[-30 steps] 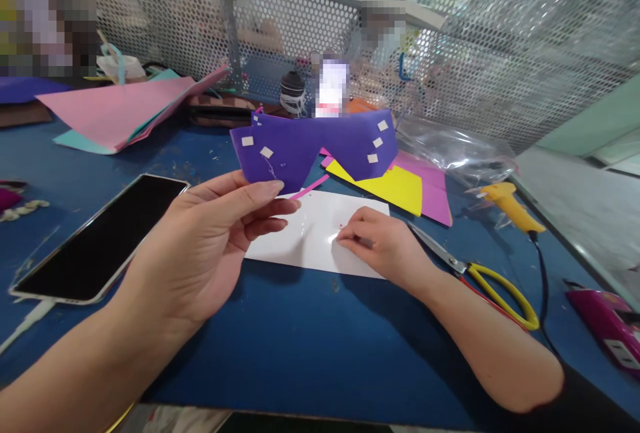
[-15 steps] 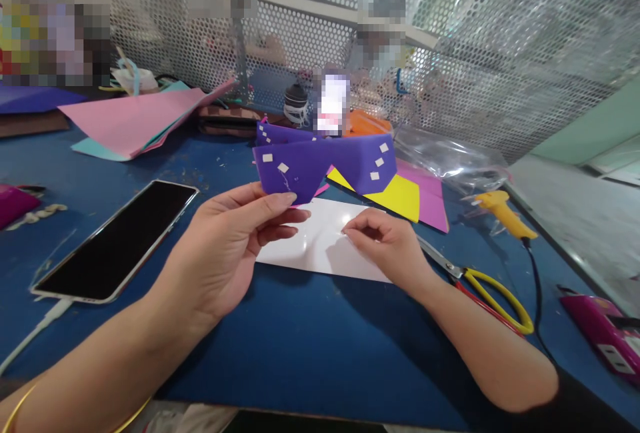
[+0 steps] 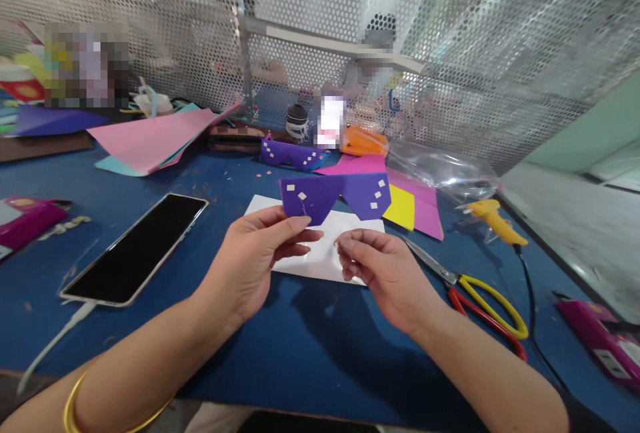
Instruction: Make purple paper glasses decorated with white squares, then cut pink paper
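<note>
My left hand (image 3: 255, 266) pinches the lower left edge of a purple paper cut-out shaped like glasses (image 3: 333, 194), dotted with small white squares, and holds it upright above a white sheet (image 3: 320, 256). Beside it my right hand (image 3: 383, 269) is raised off the sheet with thumb and forefinger pinched together; whether a small piece sits between them I cannot tell. A second purple glasses shape (image 3: 290, 153) lies farther back on the blue table (image 3: 310, 353).
A black phone (image 3: 137, 249) on a white cable lies at left. Scissors (image 3: 470, 286) with yellow and red handles and a yellow glue gun (image 3: 493, 216) lie at right. Pink, yellow and magenta sheets (image 3: 415, 196) and a perforated metal screen (image 3: 450, 53) stand behind.
My right hand has lifted off the white sheet toward the purple cut-out. The view has tilted up, so the cut-out and both hands sit lower in the picture.
</note>
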